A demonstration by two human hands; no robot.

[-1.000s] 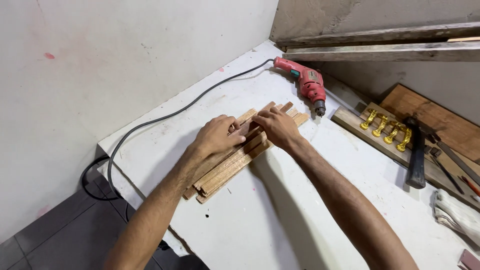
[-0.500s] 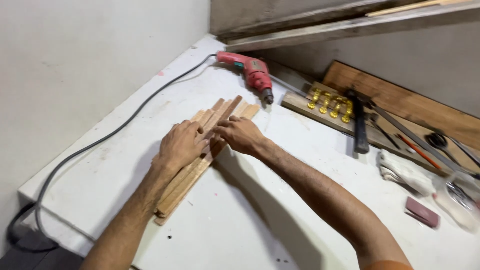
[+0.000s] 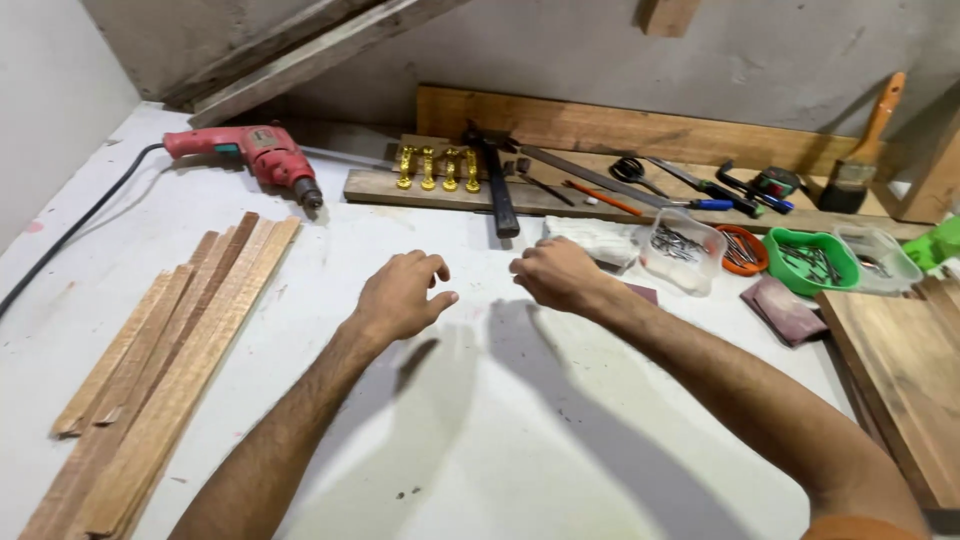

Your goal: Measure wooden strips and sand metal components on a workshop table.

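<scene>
Wooden slats (image 3: 165, 370) lie stacked at the table's (image 3: 520, 440) left, clear of both hands.
Left hand (image 3: 400, 297) hovers mid-table, fingers loosely curled, empty; right hand (image 3: 555, 275) likewise, beside white cloth (image 3: 598, 240). Reads as between steps; any next pick needs a reach toward the tools.

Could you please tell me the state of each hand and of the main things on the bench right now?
Left hand: empty, fingers curled, above the bench.
Right hand: empty, loosely closed.
Wood strips: lying flat, side by side, untouched.
Drill: lying on its side, corded.
Hammer: lying flat.
Clear tub: open, holding nails.
</scene>
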